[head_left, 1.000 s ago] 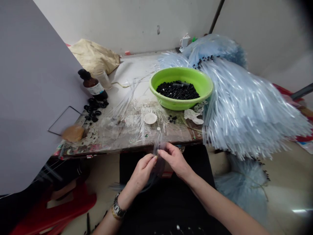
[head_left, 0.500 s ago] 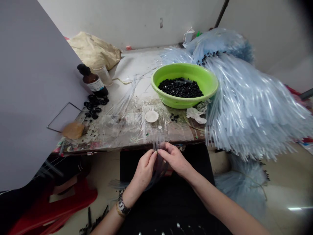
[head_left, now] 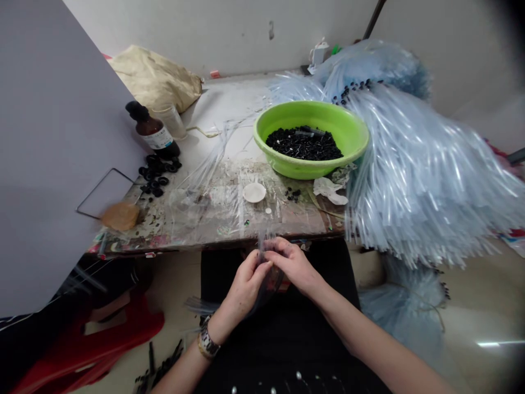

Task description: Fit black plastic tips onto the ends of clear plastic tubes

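Between my two hands, just off the table's front edge, is a small bunch of clear plastic tubes (head_left: 262,238). My left hand (head_left: 246,282) is closed around the bunch, thumb pressed toward the right hand; tube ends stick out beside its wrist. My right hand (head_left: 293,265) pinches at the same bunch from the right, its fingertips touching the tubes. Any small part between the fingertips is too hidden to make out. A small white dish (head_left: 254,192) lies on the table beyond the hands. Behind it stands a green basin (head_left: 283,168) holding many small black pieces.
A large pile of clear tubes (head_left: 422,180) overhangs the table at right. Brown bottle (head_left: 153,134), black rings (head_left: 153,175) and a brown block on a wire frame (head_left: 120,216) stand at left. Loose tubes (head_left: 211,164) lie mid-table. A red stool (head_left: 123,334) is below left.
My left thumb has shifted right, across toward the right fingertips. The right hand has barely moved and both hands remain at the tubes. The camera view has shifted slightly.
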Demonstrator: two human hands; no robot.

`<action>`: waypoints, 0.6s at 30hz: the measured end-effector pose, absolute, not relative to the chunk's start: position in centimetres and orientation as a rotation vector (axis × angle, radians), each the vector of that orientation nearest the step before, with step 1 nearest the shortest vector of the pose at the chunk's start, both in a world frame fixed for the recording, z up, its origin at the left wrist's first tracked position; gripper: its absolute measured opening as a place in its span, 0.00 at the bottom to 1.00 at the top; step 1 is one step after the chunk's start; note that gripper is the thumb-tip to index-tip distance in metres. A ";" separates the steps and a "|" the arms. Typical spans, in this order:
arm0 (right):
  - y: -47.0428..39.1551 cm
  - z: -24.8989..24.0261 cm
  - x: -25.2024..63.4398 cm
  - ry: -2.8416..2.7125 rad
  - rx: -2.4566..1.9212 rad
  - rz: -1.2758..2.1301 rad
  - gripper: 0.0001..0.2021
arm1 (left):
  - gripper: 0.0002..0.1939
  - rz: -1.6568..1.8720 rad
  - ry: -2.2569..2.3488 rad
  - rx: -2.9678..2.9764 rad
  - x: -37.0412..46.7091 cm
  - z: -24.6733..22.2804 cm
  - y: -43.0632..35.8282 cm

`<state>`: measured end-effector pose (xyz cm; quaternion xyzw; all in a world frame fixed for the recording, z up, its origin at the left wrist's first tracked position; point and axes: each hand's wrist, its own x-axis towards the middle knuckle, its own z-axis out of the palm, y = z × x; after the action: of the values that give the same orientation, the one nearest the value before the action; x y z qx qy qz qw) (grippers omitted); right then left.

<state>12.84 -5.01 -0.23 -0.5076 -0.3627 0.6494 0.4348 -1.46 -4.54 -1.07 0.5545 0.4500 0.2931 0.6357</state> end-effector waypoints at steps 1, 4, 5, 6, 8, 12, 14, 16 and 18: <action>-5.0 -0.2 12.9 -0.881 -1.252 1.664 0.12 | 0.10 0.660 1.004 1.217 -1.4 -1.2 -4.6; -5.1 -0.6 12.9 -0.793 -1.206 1.735 0.16 | 0.12 0.640 0.947 1.107 -1.3 -1.3 -4.6; -5.2 -0.8 12.9 -0.764 -1.193 1.724 0.18 | 0.12 0.642 0.945 1.087 -1.3 -1.3 -4.5; -5.2 -1.1 12.9 -0.737 -1.182 1.706 0.18 | 0.12 0.650 0.952 1.072 -1.4 -1.3 -4.5; -5.2 -1.5 12.7 -0.696 -1.177 1.648 0.18 | 0.13 0.668 0.970 1.052 -1.4 -1.4 -4.4; -5.1 -2.0 12.3 -0.660 -1.175 1.543 0.14 | 0.13 0.635 1.005 1.070 -1.6 -1.6 -4.3; -5.0 -2.1 12.2 -0.627 -1.169 1.528 0.14 | 0.12 0.597 1.026 1.128 -1.7 -1.6 -4.2; -5.0 -2.2 12.2 -0.582 -1.172 1.535 0.15 | 0.11 0.565 1.032 1.189 -1.8 -1.6 -4.2; -5.1 -2.3 12.2 -0.560 -1.181 1.540 0.15 | 0.10 0.542 1.028 1.227 -2.0 -1.5 -4.3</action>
<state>12.24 -5.09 -2.30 -0.4952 -0.2349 0.6457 0.5317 -1.96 -4.26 -1.52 0.5431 0.4550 0.2400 0.6636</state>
